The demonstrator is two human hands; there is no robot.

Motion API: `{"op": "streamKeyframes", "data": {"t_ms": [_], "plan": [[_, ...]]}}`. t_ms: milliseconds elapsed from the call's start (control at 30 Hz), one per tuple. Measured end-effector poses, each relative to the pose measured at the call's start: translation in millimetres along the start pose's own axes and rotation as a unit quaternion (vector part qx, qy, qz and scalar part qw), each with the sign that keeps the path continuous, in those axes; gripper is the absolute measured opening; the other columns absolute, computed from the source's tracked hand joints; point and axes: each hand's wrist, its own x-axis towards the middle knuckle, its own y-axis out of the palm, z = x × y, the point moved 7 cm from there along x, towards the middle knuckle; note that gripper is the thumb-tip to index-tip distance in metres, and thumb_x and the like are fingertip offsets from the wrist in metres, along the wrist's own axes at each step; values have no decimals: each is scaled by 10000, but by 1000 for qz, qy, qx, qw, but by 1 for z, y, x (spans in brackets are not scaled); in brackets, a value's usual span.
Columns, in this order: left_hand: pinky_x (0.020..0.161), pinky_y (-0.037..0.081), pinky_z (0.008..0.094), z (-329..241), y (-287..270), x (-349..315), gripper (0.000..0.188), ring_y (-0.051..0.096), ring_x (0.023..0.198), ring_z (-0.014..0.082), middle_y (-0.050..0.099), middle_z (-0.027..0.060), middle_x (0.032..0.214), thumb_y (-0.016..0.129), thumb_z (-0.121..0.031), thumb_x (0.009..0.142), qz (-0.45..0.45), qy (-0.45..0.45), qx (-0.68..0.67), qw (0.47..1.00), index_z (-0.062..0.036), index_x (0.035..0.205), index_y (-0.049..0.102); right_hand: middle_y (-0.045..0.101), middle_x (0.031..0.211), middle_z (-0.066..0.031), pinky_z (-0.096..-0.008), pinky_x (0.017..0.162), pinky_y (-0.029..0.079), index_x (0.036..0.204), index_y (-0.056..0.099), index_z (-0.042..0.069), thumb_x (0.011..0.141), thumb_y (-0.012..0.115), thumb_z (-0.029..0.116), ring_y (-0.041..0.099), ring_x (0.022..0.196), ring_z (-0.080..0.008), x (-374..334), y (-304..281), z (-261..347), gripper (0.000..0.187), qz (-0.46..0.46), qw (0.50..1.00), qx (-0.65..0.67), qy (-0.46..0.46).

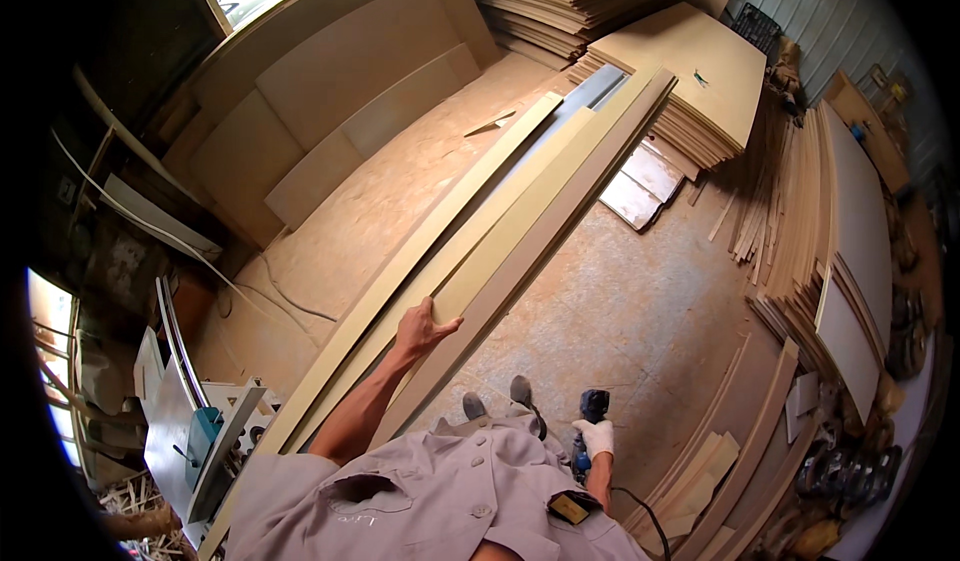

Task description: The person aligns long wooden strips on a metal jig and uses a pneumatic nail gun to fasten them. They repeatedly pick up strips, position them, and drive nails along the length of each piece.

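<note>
Long narrow wooden boards [520,196] lie side by side, running from my left side to the far stack. My bare left hand [425,331] grips a pale yellow board across its width, finger at one edge and thumb spread toward the other. Down at my right side, my right hand [597,438] wears a white glove. It is closed around a blue and black power tool [595,403], whose exact kind I cannot make out. The glove hides part of the tool's body. Next to that forearm hangs a dark cable [650,513].
A large sheet stack [690,51] stands under the boards' far end. At lower left is a machine with a pale metal table [175,436]. Leaning panels [350,51] line the far left wall. More sheets [850,221] and offcuts [710,471] crowd the right. Cords [290,296] cross the floor.
</note>
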Motion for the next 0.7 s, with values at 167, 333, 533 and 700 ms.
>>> {"op": "streamKeyframes", "data": {"t_ms": [167, 333, 533, 700], "plan": [[742, 554, 512, 29, 67, 17, 715, 697, 839, 434, 690, 282, 858, 795, -619, 781, 36, -7, 62, 997, 46, 940, 586, 650, 647, -105, -358, 462, 519, 851, 672, -39, 760, 809, 101, 627, 466, -219, -11, -10, 17, 216, 4, 999, 25, 33], [819, 540, 484, 46, 94, 18, 692, 650, 990, 409, 606, 236, 1094, 769, -605, 832, -22, 42, 96, 994, 38, 1024, 604, 650, 648, -117, -365, 445, 514, 851, 655, -39, 760, 808, 81, 644, 474, -232, -9, -28, 6, 214, -13, 998, 42, 38], [893, 513, 488, 42, 104, 14, 790, 615, 1047, 421, 593, 231, 1107, 775, -618, 817, -4, -3, 140, 990, 64, 1164, 574, 658, 632, -123, -353, 435, 483, 773, 653, -29, 760, 823, 136, 618, 454, -207, -5, -39, -15, 237, -37, 997, 46, 41], [968, 493, 515, 94, 106, -14, 932, 601, 1132, 438, 612, 260, 1205, 823, -611, 775, -54, 104, -8, 993, 61, 1339, 509, 653, 614, -126, -357, 432, 485, 767, 653, -33, 763, 822, 131, 618, 448, -218, -1, -31, -15, 236, -21, 998, 45, 45]]}}
